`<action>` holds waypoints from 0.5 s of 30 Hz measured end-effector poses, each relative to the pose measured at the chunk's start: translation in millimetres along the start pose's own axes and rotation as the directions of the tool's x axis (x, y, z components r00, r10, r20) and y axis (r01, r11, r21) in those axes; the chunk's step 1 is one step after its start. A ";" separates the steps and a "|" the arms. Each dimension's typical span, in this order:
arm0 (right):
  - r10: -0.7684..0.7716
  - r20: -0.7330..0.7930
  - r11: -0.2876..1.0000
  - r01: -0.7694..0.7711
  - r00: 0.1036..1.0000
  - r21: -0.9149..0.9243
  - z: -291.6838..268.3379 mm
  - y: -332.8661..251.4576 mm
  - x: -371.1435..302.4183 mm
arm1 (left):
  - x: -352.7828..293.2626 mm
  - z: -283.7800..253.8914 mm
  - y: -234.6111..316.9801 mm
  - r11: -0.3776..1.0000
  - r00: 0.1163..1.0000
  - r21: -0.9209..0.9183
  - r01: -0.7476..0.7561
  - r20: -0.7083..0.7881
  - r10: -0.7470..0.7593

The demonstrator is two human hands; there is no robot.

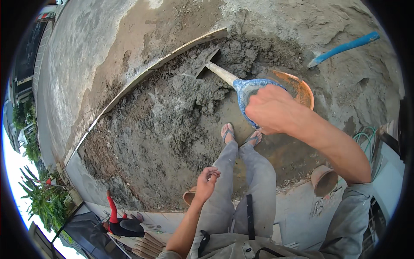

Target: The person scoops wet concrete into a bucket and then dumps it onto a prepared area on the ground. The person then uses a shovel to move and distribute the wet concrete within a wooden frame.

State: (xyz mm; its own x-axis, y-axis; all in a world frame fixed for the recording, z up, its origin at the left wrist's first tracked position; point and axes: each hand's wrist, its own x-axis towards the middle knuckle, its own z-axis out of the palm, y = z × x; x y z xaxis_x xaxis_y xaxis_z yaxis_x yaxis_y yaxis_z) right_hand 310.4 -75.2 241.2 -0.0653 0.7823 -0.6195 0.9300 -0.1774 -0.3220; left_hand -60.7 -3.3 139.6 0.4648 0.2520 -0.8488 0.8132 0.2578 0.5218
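Observation:
My right hand [269, 105] is wrapped round the blue, cement-smeared grip of a shovel [222, 74]. A pale wooden shaft runs from the grip toward the far left. The shovel's dark metal blade rests upright in wet grey concrete mix [181, 108]. Lower down, my left hand [208, 183] hangs beside my left leg, fingers curled in, with nothing visible in them. An orange bucket [305, 93], partly hidden by my right hand, lies at the far side of the grip with grey mix about it. My sandalled feet stand at the edge of the mix.
A long thin board [142, 75] edges the mix on the left. A blue pole [345, 48] sticks up at far right. Smaller buckets [324, 181] stand near the low wall, one partly behind my left hand. A person in red and black [125, 225] is at lower left.

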 end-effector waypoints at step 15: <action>0.328 -0.621 0.929 -0.125 0.712 0.348 47.1 -143.3 -210.5 | 170.4 143.2 152.4 -0.504 0.852 -0.799 0.328 0.019 0.523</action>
State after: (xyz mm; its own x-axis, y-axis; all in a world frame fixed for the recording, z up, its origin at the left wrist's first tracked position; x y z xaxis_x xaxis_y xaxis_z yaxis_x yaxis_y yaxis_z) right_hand 173.9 -242.5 384.0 0.4835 0.8694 -0.1020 0.7466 -0.4704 -0.4705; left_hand 192.6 -54.6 62.3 0.8283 0.3315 -0.4516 -0.5373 0.6983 -0.4730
